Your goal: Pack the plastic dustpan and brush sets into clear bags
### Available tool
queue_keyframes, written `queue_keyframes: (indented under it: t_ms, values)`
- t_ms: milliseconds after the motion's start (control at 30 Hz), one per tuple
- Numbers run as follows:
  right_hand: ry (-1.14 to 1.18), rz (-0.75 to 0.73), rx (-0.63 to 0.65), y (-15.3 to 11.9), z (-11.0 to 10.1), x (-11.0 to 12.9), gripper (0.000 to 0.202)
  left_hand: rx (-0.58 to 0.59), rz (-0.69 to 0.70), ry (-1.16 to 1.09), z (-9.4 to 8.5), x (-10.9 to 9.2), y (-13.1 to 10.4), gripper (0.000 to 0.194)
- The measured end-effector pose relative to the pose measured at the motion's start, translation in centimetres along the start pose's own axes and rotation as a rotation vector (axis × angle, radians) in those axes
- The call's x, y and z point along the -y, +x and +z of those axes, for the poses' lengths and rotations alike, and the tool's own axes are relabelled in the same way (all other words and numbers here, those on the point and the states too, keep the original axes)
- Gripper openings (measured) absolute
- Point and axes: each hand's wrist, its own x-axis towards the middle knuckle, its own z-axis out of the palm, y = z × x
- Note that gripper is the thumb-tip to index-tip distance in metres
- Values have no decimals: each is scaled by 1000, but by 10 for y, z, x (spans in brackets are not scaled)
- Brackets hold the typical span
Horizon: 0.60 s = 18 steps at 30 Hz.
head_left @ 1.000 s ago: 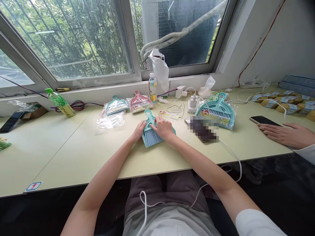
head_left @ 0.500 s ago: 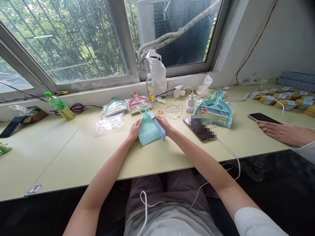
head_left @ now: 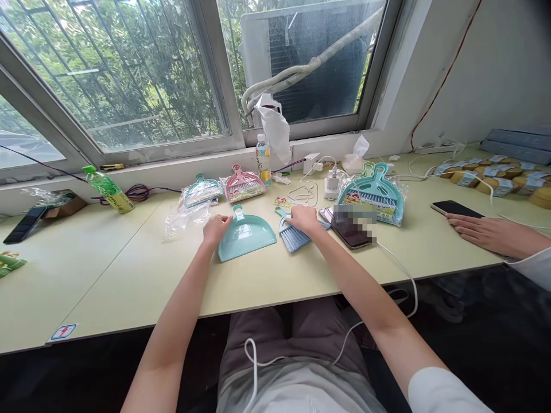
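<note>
A mint-green dustpan (head_left: 247, 236) lies on the table with its wide edge toward me and its looped handle pointing away. My left hand (head_left: 216, 229) is closed at the pan's left rim, by the base of the handle. To the right lies a small mint-green hand brush (head_left: 293, 238) with blue bristles. My right hand (head_left: 303, 220) is closed on the upper part of this brush and hides some of it. Dustpan and brush are apart, with a strip of table between them.
Behind are wrapped dustpan sets, one blue-green (head_left: 202, 190), one pink (head_left: 244, 183), and a teal one (head_left: 374, 195) at right. A phone (head_left: 350, 229) with a white cable lies beside the brush. Another person's hand (head_left: 495, 234) rests on a phone at far right. A green bottle (head_left: 109, 190) leans left.
The brush has been parted from the dustpan and moved right, down to the table. My left hand has shifted left with the pan, which now lies flat.
</note>
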Motion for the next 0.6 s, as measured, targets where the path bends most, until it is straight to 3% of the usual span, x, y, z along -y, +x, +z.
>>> queue_keyframes:
  t_ms: [233, 367, 433, 533, 600]
  values:
    - [-28, -12, 0, 4, 4, 1, 27, 42, 41, 26, -1, -4, -4, 40]
    - [67, 46, -237, 8, -12, -14, 32, 91, 102, 69, 2, -10, -10, 44]
    - [139, -23, -310, 7, -22, -18, 30, 138, 179, 87, 8, -17, -16, 41]
    - [157, -213, -206, 1, -25, -9, 24, 254, 287, -4, 19, -31, -29, 39]
    - [95, -311, -103, -5, -17, 5, 21, 402, 368, -124, 26, -42, -38, 42]
